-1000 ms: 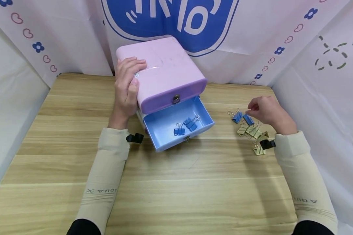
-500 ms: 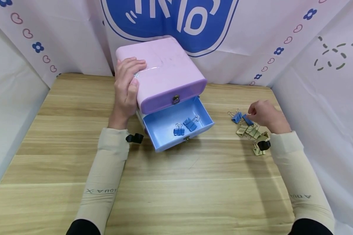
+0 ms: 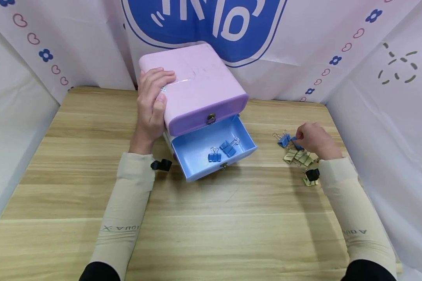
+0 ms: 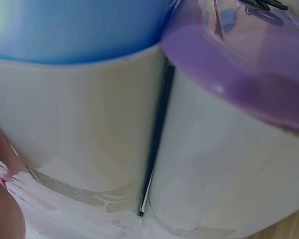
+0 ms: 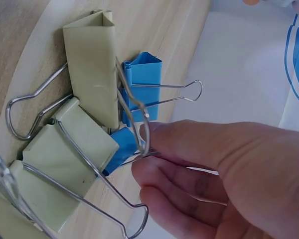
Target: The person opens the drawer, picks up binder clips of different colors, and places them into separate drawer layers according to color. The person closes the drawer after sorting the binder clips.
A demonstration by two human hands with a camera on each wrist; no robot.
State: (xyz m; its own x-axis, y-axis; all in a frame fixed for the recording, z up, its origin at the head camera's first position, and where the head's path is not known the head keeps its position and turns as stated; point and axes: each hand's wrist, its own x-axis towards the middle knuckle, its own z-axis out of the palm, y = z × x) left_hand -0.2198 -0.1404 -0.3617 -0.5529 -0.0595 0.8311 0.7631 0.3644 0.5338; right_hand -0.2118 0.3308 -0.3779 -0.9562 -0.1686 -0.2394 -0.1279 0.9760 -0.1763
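Note:
My left hand [image 3: 150, 105] rests on the left side of a pink drawer box [image 3: 200, 78], its fingers over the top. Below the purple front, a blue drawer [image 3: 193, 152] stands pulled out, with two blue binder clips [image 3: 214, 157] lying in it. At the right, my right hand [image 3: 318, 140] pinches the wire handle of a blue binder clip [image 5: 120, 142] between thumb and forefinger. Another blue clip [image 5: 147, 92] lies beside it. Several pale yellow clips [image 5: 89, 64] crowd around. The left wrist view shows white casing [image 4: 89, 119] and a purple drawer front [image 4: 229, 64].
The wooden table [image 3: 204, 230] carries the box at its back middle and the clip pile [image 3: 299, 156] toward its right edge. Behind hangs a white printed curtain [image 3: 285, 78], close to the box. White side sheets [image 3: 376, 128] border the table.
My right hand has come down and slightly inward, its fingertips now at a blue clip in the pile. My left hand, the box and the drawer's clips have stayed put.

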